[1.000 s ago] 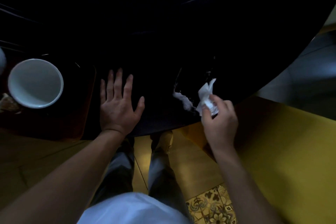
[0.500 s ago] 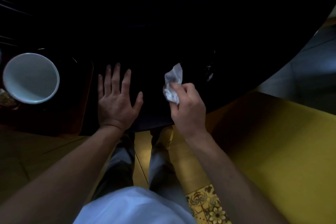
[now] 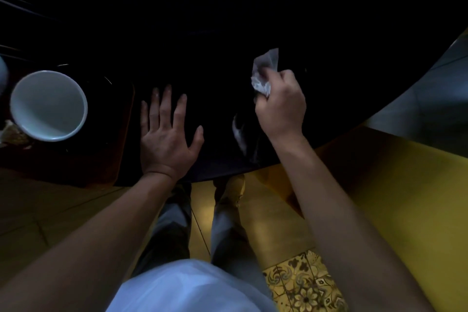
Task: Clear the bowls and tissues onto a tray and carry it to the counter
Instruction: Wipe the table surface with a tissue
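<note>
My right hand [image 3: 279,106] is closed around a crumpled white tissue [image 3: 263,72] and presses it on the dark round table [image 3: 228,20] near its front edge. A pale wet streak [image 3: 239,132] lies on the table just left of that wrist. My left hand [image 3: 166,134] rests flat on the table, fingers spread, holding nothing. At the far left a white bowl [image 3: 49,105] stands empty on a dark reddish tray [image 3: 111,159]. A bit of crumpled tissue [image 3: 11,132] shows beside the bowl at the frame's left edge.
The table's curved edge runs from lower middle up to the right. A yellow seat [image 3: 392,197] stands below right of it. My legs and a patterned floor tile [image 3: 304,284] are underneath. The far table is too dark to make out.
My right hand with the tissue swept left across the table half a second ago and has now moved back right and farther out. The left hand has stayed flat in place.
</note>
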### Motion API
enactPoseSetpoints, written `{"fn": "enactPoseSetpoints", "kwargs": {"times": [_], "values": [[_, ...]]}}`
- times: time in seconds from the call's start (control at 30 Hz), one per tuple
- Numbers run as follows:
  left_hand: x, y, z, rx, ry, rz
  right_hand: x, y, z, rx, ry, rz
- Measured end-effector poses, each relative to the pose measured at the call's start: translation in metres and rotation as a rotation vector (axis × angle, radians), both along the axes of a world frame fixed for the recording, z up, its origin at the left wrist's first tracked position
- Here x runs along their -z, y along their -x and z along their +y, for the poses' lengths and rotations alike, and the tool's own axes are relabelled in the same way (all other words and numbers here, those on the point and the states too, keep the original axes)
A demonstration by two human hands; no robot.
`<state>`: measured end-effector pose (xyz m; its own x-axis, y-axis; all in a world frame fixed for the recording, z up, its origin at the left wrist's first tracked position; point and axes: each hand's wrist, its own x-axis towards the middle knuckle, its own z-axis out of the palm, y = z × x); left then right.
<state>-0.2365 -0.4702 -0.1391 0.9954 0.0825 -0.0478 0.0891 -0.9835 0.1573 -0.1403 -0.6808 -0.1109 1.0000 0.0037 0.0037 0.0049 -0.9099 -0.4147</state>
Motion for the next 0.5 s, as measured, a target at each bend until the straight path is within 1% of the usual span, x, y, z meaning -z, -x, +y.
{"fn": "enactPoseSetpoints", "kwargs": {"times": [0.07,0.13,0.23,0.3,0.33,0.4,0.43,0.5], "values": [[-0.001,0.000,0.000,-0.001,0.001,-0.003,-0.002,0.004,-0.001,-0.023,0.010,0.019],[-0.001,0.000,-0.001,-0.003,0.007,-0.007,-0.006,0.030,-0.002,-0.076,0.018,0.054],[0.000,0.000,-0.001,-0.002,0.020,-0.021,-0.016,0.086,0.001,-0.240,-0.001,0.127],[0.001,0.000,0.000,-0.004,0.024,-0.018,-0.021,0.099,-0.005,-0.320,-0.062,0.177],[0.000,0.000,0.000,-0.005,0.025,-0.017,-0.024,0.093,-0.012,-0.315,-0.101,0.186],[0.000,0.000,-0.001,-0.007,0.028,-0.007,-0.027,0.061,-0.031,-0.198,-0.169,0.146],[0.000,0.000,-0.001,-0.009,0.030,-0.002,-0.028,0.038,-0.044,-0.114,-0.171,0.093],[-0.001,-0.001,-0.001,-0.011,0.028,0.004,-0.028,-0.012,-0.072,0.025,-0.098,-0.031]]}}
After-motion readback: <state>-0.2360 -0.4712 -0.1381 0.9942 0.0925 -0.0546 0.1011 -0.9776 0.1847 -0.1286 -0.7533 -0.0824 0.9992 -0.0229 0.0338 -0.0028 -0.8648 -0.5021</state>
